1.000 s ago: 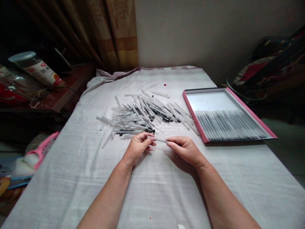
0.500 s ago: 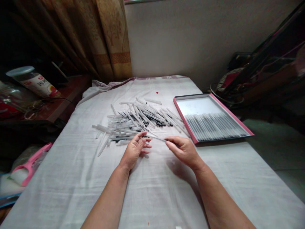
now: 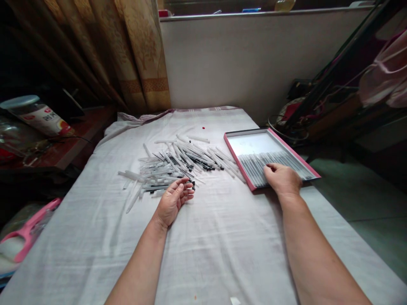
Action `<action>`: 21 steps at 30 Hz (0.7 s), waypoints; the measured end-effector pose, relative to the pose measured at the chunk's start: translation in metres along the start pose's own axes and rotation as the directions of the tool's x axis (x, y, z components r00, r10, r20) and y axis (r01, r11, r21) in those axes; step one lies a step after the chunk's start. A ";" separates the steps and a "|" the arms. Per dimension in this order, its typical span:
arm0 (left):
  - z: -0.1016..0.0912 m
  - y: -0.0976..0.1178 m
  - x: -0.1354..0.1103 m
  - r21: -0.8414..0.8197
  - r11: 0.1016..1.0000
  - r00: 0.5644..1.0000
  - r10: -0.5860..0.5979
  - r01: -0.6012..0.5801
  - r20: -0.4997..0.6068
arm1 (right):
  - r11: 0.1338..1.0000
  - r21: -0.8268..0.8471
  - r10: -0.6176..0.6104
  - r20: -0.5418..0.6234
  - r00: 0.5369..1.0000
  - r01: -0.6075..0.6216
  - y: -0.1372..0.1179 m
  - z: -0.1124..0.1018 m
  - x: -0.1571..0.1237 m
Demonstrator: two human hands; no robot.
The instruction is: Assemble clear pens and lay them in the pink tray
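Observation:
My left hand [image 3: 174,202] rests just in front of a loose pile of pen parts, its fingers loosely curled. Small black caps [image 3: 193,185] show at its fingertips and seem to be held there. My right hand [image 3: 284,180] is over the front of a shallow pink-edged box [image 3: 239,167], thumb and fingers closed; whatever they grip is hidden beneath them. A row of clear pens [image 3: 254,168] lies side by side in the box's front half. The pile holds translucent pen barrels [image 3: 135,197], thin dark refills and black-ended pieces [image 3: 203,163].
A white cloth [image 3: 203,245] covers the table. A tiny red piece [image 3: 203,127] lies beyond the pile, and a white scrap [image 3: 235,300] near the front edge. Left are a jar [image 3: 41,116] on a brown cabinet and a pink-handled item [image 3: 32,228]. Behind hangs a curtain [image 3: 143,55].
My right hand has moved right, from a thin clear pen held between both hands to the box. That pen no longer shows between them. My left hand stays by the pile; the view has shifted slightly.

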State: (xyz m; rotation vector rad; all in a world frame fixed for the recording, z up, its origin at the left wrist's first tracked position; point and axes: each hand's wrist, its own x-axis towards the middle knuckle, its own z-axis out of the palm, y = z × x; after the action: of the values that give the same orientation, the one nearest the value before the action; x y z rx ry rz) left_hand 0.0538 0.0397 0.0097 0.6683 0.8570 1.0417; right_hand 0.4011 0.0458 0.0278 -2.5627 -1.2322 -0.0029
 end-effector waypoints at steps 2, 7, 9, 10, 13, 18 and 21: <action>0.001 0.000 -0.001 0.017 1.000 1.000 0.003 -0.003 -0.005 | 1.000 -0.020 -0.017 0.023 1.000 0.018 -0.003 0.002 -0.005; 0.002 0.001 -0.001 0.026 1.000 1.000 -0.003 0.004 -0.019 | 0.994 -0.047 -0.102 -0.039 0.994 0.100 0.000 0.006 -0.011; 0.002 0.001 -0.001 0.021 1.000 1.000 -0.004 0.004 -0.024 | 0.991 -0.057 -0.125 -0.055 0.991 0.121 0.000 0.006 -0.013; 0.003 0.001 -0.001 0.017 1.000 1.000 -0.004 0.004 -0.025 | 0.990 -0.062 -0.131 -0.054 0.990 0.127 0.000 0.006 -0.013; 0.003 0.002 -0.001 -0.009 1.000 1.000 -0.004 0.004 -0.025 | 0.988 -0.074 -0.137 -0.029 0.990 0.135 0.000 0.005 -0.015; 0.001 0.005 -0.002 -0.073 0.997 0.999 -0.005 0.002 -0.040 | 0.984 -0.051 -0.176 -0.104 0.979 0.171 -0.005 -0.001 -0.017; 0.001 0.003 -0.001 -0.068 0.997 0.997 0.037 -0.042 -0.071 | 0.945 0.089 -0.280 -0.271 0.921 0.314 -0.021 -0.007 -0.025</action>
State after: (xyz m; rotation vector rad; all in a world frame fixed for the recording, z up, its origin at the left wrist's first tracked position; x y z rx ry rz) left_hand 0.0526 0.0401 0.0129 0.5951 0.8662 1.1311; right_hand 0.3702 0.0366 0.0364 -2.1597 -1.4510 -0.2986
